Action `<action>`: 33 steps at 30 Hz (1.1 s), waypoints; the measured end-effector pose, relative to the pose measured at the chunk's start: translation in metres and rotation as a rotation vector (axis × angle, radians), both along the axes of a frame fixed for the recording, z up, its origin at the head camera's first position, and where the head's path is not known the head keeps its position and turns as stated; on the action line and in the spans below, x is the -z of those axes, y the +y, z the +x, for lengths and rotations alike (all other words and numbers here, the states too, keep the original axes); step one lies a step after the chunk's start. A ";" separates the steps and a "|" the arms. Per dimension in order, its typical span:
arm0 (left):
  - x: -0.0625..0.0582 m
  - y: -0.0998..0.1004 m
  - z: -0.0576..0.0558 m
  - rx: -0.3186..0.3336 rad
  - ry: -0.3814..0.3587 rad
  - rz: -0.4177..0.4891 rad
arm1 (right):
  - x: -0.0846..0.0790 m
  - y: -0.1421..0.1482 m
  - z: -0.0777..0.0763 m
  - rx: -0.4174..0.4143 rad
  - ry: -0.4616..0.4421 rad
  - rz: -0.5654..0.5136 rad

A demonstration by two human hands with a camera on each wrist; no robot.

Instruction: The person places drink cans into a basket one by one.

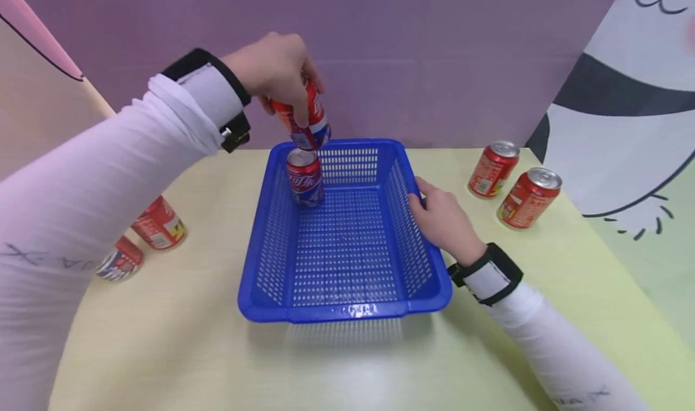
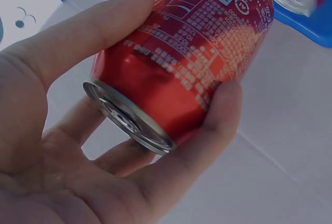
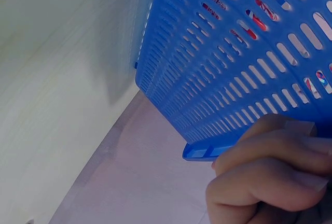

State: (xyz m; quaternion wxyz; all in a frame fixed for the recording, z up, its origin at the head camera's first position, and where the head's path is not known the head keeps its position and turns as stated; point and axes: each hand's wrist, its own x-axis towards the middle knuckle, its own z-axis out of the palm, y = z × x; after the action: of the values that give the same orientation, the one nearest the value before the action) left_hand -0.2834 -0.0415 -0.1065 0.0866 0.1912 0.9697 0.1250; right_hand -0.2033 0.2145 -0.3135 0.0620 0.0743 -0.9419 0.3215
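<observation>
My left hand (image 1: pixel 282 73) grips a red soda can (image 1: pixel 312 115) above the far left corner of a blue plastic basket (image 1: pixel 344 313). The left wrist view shows thumb and fingers around this tilted can (image 2: pixel 181 63), its pull-tab end toward the palm. Directly below it, another soda can (image 1: pixel 305 181) stands upright inside the basket. On the basket's right rim, my right hand (image 1: pixel 447 221) holds the edge with the thumb on the inner side. Curled fingers (image 3: pixel 270 172) show beside the slotted basket wall (image 3: pixel 223 63) in the right wrist view.
Two red cans, one farther back (image 1: pixel 493 169) and one nearer (image 1: pixel 529 198), stand on the table (image 1: pixel 179 338) at right. At left, a red can (image 1: pixel 160 224) and another can (image 1: pixel 120 260) are partly covered by my left sleeve. A purple wall (image 1: pixel 380 55) rises behind the table.
</observation>
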 end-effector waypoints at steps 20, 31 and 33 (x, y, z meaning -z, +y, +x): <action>0.083 0.044 -0.015 0.226 0.011 -0.090 | -0.001 -0.013 0.003 -0.010 -0.026 -0.020; 0.119 0.046 -0.014 0.231 -0.016 -0.090 | 0.000 -0.010 0.003 -0.010 -0.014 -0.004; 0.122 0.046 -0.015 0.236 -0.001 -0.101 | 0.001 -0.009 0.003 -0.013 -0.014 -0.005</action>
State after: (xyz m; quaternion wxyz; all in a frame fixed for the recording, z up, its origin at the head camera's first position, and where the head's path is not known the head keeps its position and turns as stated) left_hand -0.2986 0.0048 -0.2280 0.1105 0.2992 0.9455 0.0651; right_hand -0.2005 0.2053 -0.3140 0.0535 0.0778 -0.9411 0.3246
